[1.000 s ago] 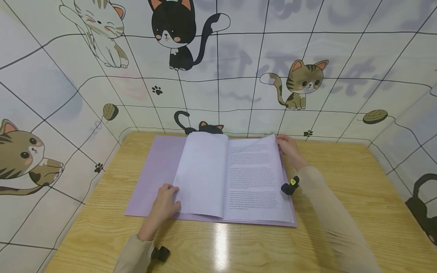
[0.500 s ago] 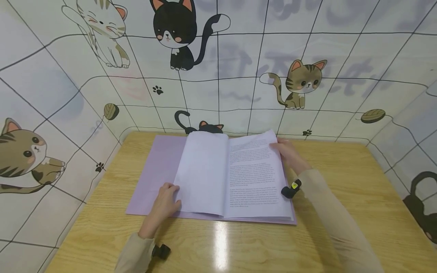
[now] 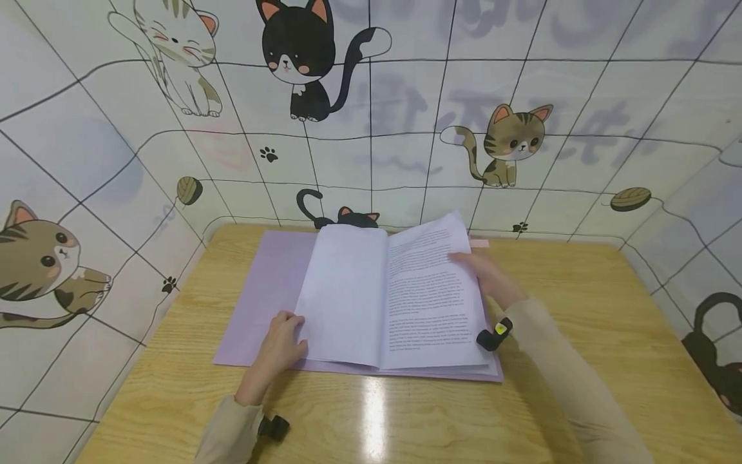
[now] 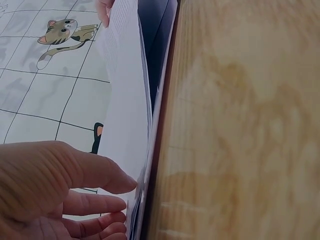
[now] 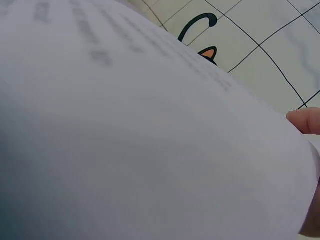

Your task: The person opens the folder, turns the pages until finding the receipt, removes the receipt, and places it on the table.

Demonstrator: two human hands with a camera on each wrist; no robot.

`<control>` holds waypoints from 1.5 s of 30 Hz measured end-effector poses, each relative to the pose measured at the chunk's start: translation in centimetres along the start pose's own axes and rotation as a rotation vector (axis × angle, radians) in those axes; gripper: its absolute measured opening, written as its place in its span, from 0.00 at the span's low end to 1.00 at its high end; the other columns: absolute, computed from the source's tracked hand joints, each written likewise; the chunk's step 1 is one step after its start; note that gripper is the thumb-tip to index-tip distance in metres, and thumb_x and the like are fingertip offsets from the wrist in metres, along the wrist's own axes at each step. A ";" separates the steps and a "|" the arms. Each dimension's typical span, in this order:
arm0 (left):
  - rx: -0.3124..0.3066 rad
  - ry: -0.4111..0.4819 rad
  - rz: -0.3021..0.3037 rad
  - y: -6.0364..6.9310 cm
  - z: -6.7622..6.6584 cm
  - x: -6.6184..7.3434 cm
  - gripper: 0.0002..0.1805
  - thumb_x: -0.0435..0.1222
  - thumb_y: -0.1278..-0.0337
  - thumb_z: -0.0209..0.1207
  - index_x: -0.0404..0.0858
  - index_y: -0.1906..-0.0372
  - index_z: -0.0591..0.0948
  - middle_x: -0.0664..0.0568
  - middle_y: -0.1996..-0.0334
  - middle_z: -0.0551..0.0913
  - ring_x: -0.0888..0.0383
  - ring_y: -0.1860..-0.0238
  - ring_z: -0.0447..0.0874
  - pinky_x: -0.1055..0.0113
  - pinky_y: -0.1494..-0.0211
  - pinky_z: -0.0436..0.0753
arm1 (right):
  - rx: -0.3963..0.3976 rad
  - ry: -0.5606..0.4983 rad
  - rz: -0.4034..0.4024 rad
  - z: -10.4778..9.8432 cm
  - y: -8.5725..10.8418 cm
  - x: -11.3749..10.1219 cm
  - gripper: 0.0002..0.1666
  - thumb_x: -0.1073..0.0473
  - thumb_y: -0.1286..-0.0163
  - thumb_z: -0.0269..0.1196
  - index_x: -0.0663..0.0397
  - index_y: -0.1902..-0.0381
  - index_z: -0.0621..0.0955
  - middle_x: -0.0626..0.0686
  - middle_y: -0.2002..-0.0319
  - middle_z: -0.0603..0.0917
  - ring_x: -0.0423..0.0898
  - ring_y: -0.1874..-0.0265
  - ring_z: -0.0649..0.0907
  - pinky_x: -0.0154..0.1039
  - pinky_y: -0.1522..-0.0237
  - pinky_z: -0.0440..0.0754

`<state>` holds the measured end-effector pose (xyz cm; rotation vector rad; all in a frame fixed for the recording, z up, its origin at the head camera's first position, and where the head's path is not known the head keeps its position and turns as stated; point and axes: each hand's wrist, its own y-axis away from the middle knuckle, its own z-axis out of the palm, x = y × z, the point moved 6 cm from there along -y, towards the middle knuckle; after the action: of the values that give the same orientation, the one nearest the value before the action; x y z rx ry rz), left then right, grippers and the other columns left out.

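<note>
A purple folder or book cover (image 3: 272, 283) lies open on the table with bound white sheets. The left page (image 3: 344, 296) looks blank in the head view. Lines of print run down the right page (image 3: 431, 303), whose upper outer corner is lifted and bent. My right hand (image 3: 487, 277) pinches that page by its outer edge, thumb (image 5: 304, 121) on the printed side. Its other fingers are mostly hidden behind the sheet. My left hand (image 3: 281, 345) rests at the left page's lower outer edge, with relaxed fingers and the thumb (image 4: 115, 176) touching the sheets.
The wooden table (image 3: 580, 309) reaches up to a white gridded wall (image 3: 406, 154) printed with cartoon cats. A small pink tab (image 3: 479, 243) shows past the right page's top corner. Each wrist wears a small black camera (image 3: 274, 428).
My right hand has slid from the page's top corner down along its outer edge and slightly inward. The corner has risen and bends leftward, uncovering the pink tab. My left hand stays put.
</note>
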<state>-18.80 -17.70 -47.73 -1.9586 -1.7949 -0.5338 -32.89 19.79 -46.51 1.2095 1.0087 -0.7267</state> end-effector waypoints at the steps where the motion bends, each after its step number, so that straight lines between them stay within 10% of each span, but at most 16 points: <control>1: -0.001 0.000 0.001 0.0 0.0 0.0 0.23 0.24 0.61 0.62 0.20 0.53 0.77 0.32 0.55 0.73 0.38 0.52 0.71 0.47 0.48 0.74 | -0.010 -0.010 -0.004 0.1 0.1 0.0 0.30 0.57 0.33 0.58 0.59 0.36 0.64 0.52 0.62 0.84 0.49 0.67 0.85 0.42 0.64 0.83; 33: 0.007 0.009 0.030 0.0 -0.1 0.4 0.23 0.23 0.62 0.61 0.20 0.53 0.77 0.33 0.57 0.73 0.39 0.54 0.71 0.47 0.52 0.76 | -0.256 -0.071 -0.068 6.7 4.2 -2.3 0.22 0.58 0.29 0.52 0.58 0.40 0.66 0.52 0.58 0.82 0.49 0.61 0.84 0.46 0.60 0.82; 45: -0.002 0.003 0.026 0.0 -0.2 0.6 0.23 0.23 0.62 0.61 0.20 0.53 0.77 0.33 0.56 0.73 0.39 0.53 0.71 0.47 0.52 0.76 | -0.237 -0.059 -0.056 8.5 4.1 -2.4 0.28 0.59 0.32 0.54 0.63 0.38 0.64 0.53 0.58 0.82 0.49 0.62 0.84 0.45 0.58 0.82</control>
<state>-18.72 -17.32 -47.30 -1.9788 -1.7653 -0.5304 -28.22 12.33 -42.30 0.9526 1.0512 -0.6622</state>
